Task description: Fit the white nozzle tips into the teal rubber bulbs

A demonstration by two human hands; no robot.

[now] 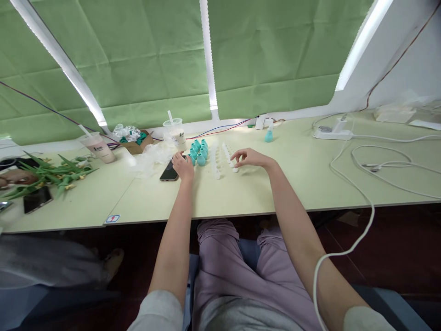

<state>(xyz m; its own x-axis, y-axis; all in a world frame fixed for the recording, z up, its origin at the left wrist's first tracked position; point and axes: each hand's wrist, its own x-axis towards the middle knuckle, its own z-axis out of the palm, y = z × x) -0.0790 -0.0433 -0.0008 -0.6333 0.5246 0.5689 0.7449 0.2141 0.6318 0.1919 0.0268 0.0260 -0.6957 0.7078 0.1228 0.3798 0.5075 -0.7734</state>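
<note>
My left hand (183, 166) rests at the right edge of a dark phone (168, 172), its fingers loosely bent and its thumb side against or close to a small teal bottle (201, 159)'s neighbour in the cluster. Several such squat, open-necked bottles stand together in two rows. Right of them lie two rows of small white pieces, a left row (215, 161) and a right row (226, 154). Over the near end of the right row hovers my right hand (254, 157), thumb and forefinger bent and apart; nothing shows between them.
A teal bottle with a white top (268, 134) stands at the back. Leftward are a clear cup (177, 131), crumpled plastic (151, 158), a cardboard box (137, 146), a pink drink (99, 148) and flowers (62, 174). A power strip (332, 134) and white cables (370, 207) occupy the right.
</note>
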